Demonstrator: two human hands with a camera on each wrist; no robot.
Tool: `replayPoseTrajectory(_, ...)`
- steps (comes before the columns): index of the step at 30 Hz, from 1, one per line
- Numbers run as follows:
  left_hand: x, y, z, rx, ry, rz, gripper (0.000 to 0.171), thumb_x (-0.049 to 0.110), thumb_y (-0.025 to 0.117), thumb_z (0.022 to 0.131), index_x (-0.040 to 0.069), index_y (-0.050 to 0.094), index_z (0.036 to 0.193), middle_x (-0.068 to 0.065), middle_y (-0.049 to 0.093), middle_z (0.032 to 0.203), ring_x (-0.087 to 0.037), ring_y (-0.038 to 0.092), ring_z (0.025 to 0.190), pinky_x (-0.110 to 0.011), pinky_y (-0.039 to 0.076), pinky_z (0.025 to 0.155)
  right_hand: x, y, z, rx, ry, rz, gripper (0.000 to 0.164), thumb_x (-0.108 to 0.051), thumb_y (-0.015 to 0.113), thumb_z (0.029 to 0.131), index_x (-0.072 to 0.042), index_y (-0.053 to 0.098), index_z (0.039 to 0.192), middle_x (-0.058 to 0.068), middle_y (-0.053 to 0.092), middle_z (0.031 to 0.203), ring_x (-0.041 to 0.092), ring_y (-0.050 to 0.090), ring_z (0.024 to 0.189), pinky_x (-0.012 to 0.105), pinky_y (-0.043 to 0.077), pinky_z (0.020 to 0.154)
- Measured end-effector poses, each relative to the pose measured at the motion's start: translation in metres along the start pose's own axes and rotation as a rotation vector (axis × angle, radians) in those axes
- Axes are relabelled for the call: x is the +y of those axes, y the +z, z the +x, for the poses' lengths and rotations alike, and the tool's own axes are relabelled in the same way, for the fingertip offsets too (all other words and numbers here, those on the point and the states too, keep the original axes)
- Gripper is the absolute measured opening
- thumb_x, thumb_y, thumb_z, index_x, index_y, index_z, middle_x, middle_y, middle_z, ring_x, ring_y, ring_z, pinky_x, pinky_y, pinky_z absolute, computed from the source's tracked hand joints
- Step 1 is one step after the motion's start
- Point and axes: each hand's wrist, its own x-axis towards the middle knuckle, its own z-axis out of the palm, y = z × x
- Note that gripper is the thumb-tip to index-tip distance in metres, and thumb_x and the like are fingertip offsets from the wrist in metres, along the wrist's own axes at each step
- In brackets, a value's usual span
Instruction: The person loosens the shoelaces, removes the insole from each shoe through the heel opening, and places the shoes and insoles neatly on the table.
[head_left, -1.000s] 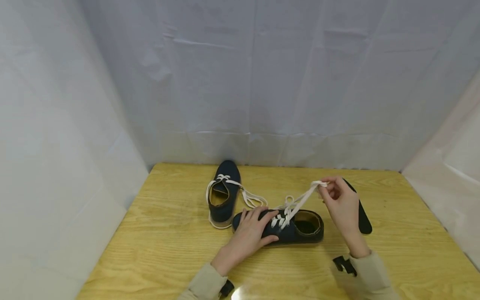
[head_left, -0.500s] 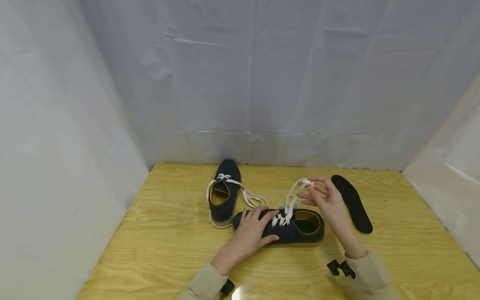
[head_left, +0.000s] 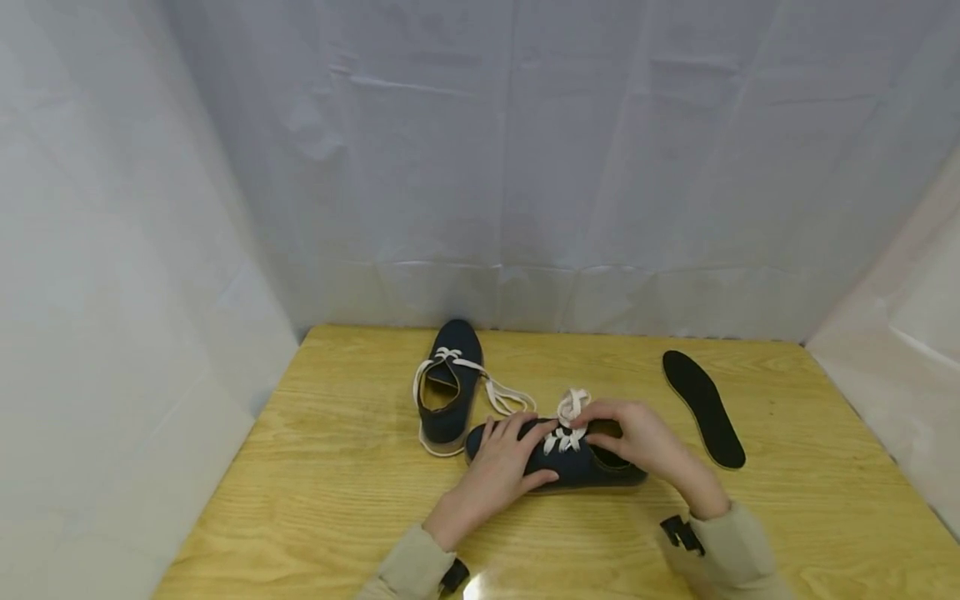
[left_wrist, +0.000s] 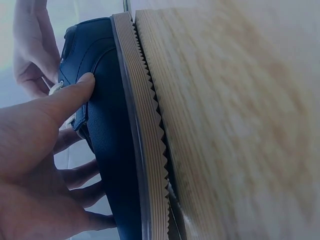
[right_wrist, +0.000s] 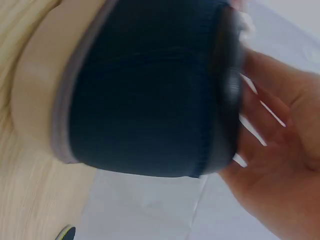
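Observation:
A navy shoe lies sideways across the wooden table, toe to the left. My left hand holds its front part, thumb on the near side and fingers over the far side. In the left wrist view that thumb presses the shoe's upper. My right hand is at the top of the lacing beside the shoe opening, thumb and index finger pinching the white shoelace. The lace is bunched above those fingertips. In the right wrist view the heel hides part of the fingers.
Another navy shoe with loose white laces stands behind to the left, toe pointing away. A black insole lies on the right of the table. White sheeting hangs behind and at both sides.
My right hand has come left and down from the raised lace ends to the shoe's lacing. The laces, earlier drawn up taut, are now bunched there. My left hand has stayed put.

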Motion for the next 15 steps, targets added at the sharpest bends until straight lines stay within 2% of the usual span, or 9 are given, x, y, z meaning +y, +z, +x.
replayPoseTrajectory(4,0.0,-0.0003,0.0,-0.004,-0.001,-0.009,0.066,0.049,0.067,0.094,0.025,0.047,0.152,-0.013,0.044,0.151,-0.035,0.043,0.14,-0.066,0.027,0.114,-0.0005,0.0034,0.0018,0.113,0.017,-0.063,0.015,-0.006,0.08,0.086,-0.016,0.078,0.098,-0.001,0.075,0.097,0.018,0.072,0.085,0.037,0.06,0.072)
replayPoseTrajectory(7,-0.0001,-0.0001,0.0003,-0.006,0.0,-0.012,0.066,0.049,0.067,0.094,0.025,0.046,0.153,-0.014,0.044,0.151,-0.035,0.043,0.14,-0.066,0.027,0.114,-0.0007,0.0039,0.0031,0.256,0.058,-0.1,0.013,-0.005,0.08,0.085,-0.013,0.078,0.096,0.002,0.075,0.093,0.017,0.071,0.078,0.037,0.06,0.068)
replayPoseTrajectory(10,-0.0003,0.0003,0.0007,-0.006,0.001,-0.012,0.067,0.049,0.067,0.094,0.025,0.046,0.153,-0.014,0.044,0.151,-0.035,0.043,0.14,-0.067,0.027,0.114,-0.0005,0.0028,0.0041,0.392,0.116,-0.095,0.016,-0.001,0.079,0.086,-0.008,0.078,0.1,0.008,0.075,0.095,0.02,0.072,0.074,0.04,0.06,0.066)
replayPoseTrajectory(12,-0.0005,0.0005,0.0009,-0.005,0.001,-0.013,0.067,0.049,0.067,0.094,0.025,0.047,0.152,-0.014,0.044,0.151,-0.035,0.043,0.14,-0.067,0.027,0.114,0.0003,0.0027,0.0042,0.419,0.139,-0.082,0.022,0.001,0.077,0.087,-0.005,0.076,0.108,0.013,0.074,0.102,0.024,0.073,0.076,0.041,0.061,0.068)
replayPoseTrajectory(15,-0.0005,0.0004,0.0007,-0.005,0.001,-0.013,0.067,0.049,0.067,0.094,0.024,0.047,0.152,-0.014,0.044,0.151,-0.035,0.044,0.14,-0.067,0.027,0.114,0.0002,0.0033,0.0037,0.37,0.145,-0.109,0.032,-0.001,0.077,0.089,-0.005,0.073,0.12,0.016,0.071,0.112,0.028,0.073,0.083,0.043,0.061,0.071)
